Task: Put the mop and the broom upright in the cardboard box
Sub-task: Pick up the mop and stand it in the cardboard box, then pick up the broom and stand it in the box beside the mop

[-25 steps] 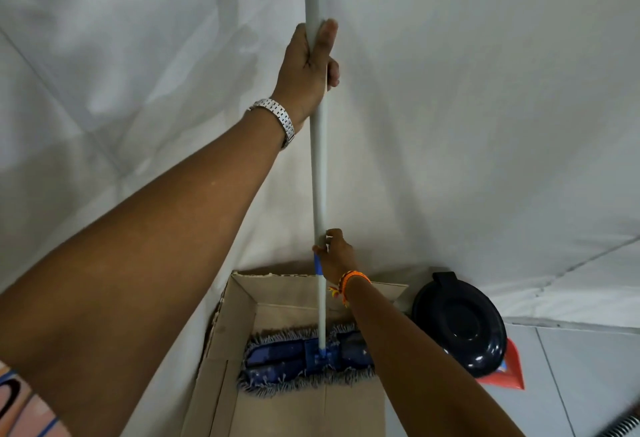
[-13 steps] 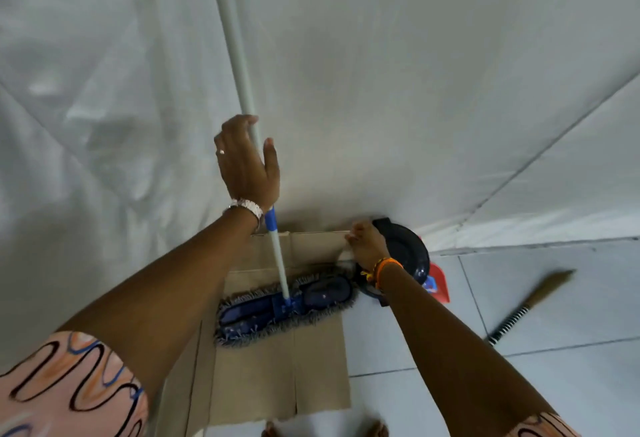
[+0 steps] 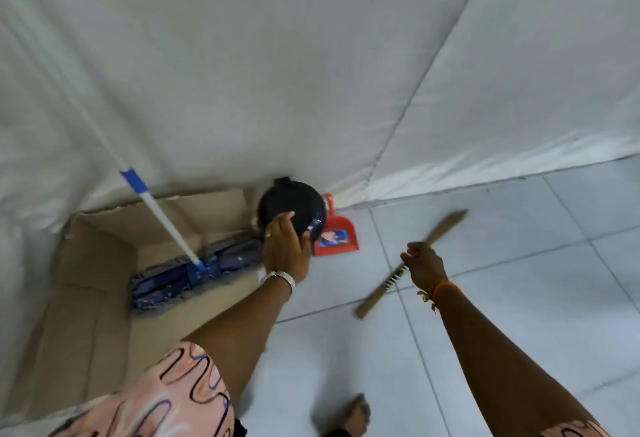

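Blue-headed mop [image 3: 194,272] stands boxed; broom [image 3: 412,263] (striped handle) floored; both hands empty, open.

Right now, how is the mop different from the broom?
The mop stands in the cardboard box, its pole leaning on the white sheet; the broom lies flat on the floor tiles. The mop has a white pole and a blue head; the broom is brown with a striped grip. No hand touches the mop; the right hand reaches over the broom. Both are long cleaning tools.
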Demonstrator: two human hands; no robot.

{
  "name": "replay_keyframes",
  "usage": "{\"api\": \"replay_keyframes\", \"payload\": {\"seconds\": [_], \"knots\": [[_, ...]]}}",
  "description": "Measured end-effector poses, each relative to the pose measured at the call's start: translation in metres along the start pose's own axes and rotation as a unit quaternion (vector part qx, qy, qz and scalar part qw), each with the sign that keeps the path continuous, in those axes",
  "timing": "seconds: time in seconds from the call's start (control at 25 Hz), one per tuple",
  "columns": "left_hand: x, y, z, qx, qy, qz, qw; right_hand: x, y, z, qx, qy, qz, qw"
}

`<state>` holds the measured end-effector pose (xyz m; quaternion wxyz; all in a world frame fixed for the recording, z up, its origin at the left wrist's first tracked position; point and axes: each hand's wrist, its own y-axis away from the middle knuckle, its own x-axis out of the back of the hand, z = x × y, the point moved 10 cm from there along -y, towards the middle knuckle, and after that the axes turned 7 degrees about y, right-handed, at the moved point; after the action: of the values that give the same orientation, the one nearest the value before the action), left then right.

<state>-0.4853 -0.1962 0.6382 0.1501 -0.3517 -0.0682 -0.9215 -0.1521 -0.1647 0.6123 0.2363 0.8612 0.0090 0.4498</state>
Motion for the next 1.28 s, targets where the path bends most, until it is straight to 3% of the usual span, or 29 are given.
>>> {"api": "replay_keyframes", "payload": {"seconds": [0.12, 0.24, 0.48, 0.8, 1.12, 1.28], "knots": [[-0.079, 0.020, 0.029, 0.080, -0.017, -0.050, 0.995, 0.075, -0.012, 0.077, -0.007, 0.013, 0.016, 1.000], [-0.156, 0.034, 0.075, 0.101, -0.017, -0.082, 0.991, 0.134, -0.038, 0.147, -0.018, 0.017, 0.036, 0.999], [-0.270, 0.023, 0.109, 0.134, -0.031, -0.119, 0.983, 0.167, -0.124, 0.208, 0.039, 0.146, -0.037, 0.988], [-0.383, -0.031, 0.081, 0.201, -0.087, -0.142, 0.965, 0.183, -0.273, 0.236, 0.197, 0.429, -0.115, 0.874], [-0.484, -0.030, 0.061, 0.248, -0.078, -0.178, 0.949, 0.120, -0.398, 0.254, 0.283, 0.464, -0.191, 0.817], [-0.572, -0.018, -0.012, 0.283, -0.083, -0.186, 0.937, 0.031, -0.457, 0.301, 0.331, 0.487, -0.223, 0.776]]}}
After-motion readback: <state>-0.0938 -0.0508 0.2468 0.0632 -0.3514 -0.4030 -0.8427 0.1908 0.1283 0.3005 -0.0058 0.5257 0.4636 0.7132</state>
